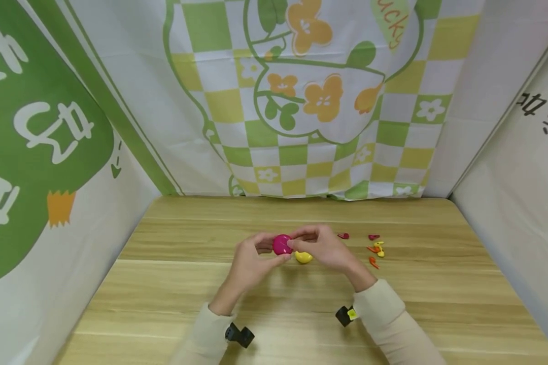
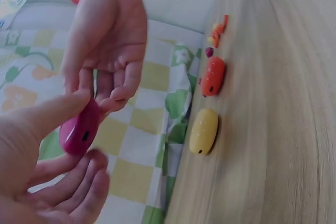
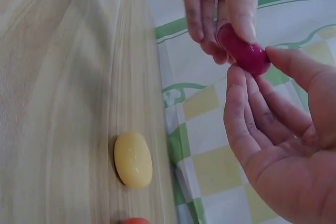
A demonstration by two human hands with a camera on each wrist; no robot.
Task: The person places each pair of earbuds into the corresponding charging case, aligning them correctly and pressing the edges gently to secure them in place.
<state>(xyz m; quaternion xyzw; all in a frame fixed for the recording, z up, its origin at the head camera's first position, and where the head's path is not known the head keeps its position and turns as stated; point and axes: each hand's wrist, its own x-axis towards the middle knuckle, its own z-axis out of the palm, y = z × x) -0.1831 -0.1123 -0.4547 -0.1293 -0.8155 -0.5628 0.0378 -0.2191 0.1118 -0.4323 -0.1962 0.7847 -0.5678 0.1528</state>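
Both my hands hold a rounded, glossy magenta earbud case (image 1: 281,245) above the table. My left hand (image 1: 251,263) pinches one end between thumb and fingers. At the other end, my right hand (image 1: 326,248) pinches it too. A small dark slot shows on the case in the left wrist view. Its lid looks closed. Just behind my hands lies a yellow case (image 1: 303,257) of like shape, partly covered by the right hand in the head view. An orange-red case (image 2: 213,76) lies beside it, hidden by my hand in the head view.
To the right of my hands lie several small earbuds: an orange one (image 1: 373,261), a yellow one (image 1: 381,252) and a magenta one (image 1: 373,237) among them. Another magenta earbud (image 1: 343,235) lies nearer the right hand. A checked cloth (image 1: 301,157) hangs behind the wooden table (image 1: 173,304).
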